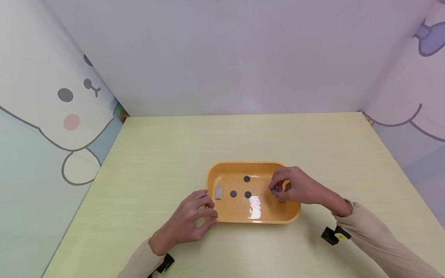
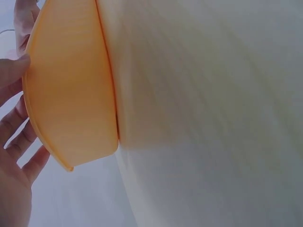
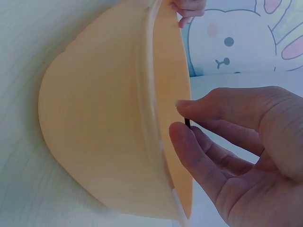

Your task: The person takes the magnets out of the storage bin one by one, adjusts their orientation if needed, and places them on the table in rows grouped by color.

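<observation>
A shallow orange tray (image 1: 264, 212) with rounded corners lies on the table. My left hand (image 1: 194, 217) holds its front left corner, with the fingers at the rim and the thumb against the outer side, as the left wrist view shows. Over the right part of the tray my right hand (image 1: 295, 185) pinches a small dark grey disc (image 1: 274, 190) between thumb and fingertips. From the right wrist camera the disc (image 3: 187, 123) appears edge-on. Three similar discs (image 1: 248, 194) rest on the tray floor. A silvery rectangular piece (image 1: 218, 192) sits near the left end.
The pale wood-look table (image 1: 167, 154) extends round the tray. A plain light panel (image 1: 236, 58) stands behind it, and cartoon-printed panels (image 1: 41, 88) flank both sides. Each forearm carries a small black device (image 1: 330, 235) near the wrist.
</observation>
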The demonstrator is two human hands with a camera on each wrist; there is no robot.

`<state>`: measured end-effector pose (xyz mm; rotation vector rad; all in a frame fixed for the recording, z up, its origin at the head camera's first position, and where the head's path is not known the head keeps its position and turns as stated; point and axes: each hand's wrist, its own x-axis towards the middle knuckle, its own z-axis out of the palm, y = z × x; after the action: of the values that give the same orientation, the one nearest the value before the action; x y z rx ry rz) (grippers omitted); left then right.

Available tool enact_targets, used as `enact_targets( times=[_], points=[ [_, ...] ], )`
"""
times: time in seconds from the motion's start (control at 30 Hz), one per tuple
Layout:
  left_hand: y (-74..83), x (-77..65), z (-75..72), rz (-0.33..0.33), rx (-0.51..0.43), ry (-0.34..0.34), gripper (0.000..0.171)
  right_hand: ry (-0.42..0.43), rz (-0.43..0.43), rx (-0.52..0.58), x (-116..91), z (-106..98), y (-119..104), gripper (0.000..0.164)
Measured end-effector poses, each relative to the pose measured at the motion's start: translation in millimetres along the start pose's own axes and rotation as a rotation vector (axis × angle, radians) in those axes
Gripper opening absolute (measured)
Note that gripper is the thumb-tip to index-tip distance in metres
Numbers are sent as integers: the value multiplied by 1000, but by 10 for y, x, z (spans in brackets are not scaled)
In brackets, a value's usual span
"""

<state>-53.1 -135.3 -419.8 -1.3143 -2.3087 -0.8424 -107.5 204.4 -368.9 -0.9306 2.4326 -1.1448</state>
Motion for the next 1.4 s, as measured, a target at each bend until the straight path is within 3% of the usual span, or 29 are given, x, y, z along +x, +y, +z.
enact_targets(
  times=[0.37, 0.83, 1.4],
  points=[
    [-9, -13, 1, 12, -6, 14, 8, 18, 23, -20, -61, -71, -17, 16],
    [15, -3, -12, -1, 6, -11, 8, 52, 20, -85, -132, -142, 26, 24],
    [15, -3, -9, 1, 7, -19, 8, 84, 13, -86, -239, -261, 76, 26]
  ],
)
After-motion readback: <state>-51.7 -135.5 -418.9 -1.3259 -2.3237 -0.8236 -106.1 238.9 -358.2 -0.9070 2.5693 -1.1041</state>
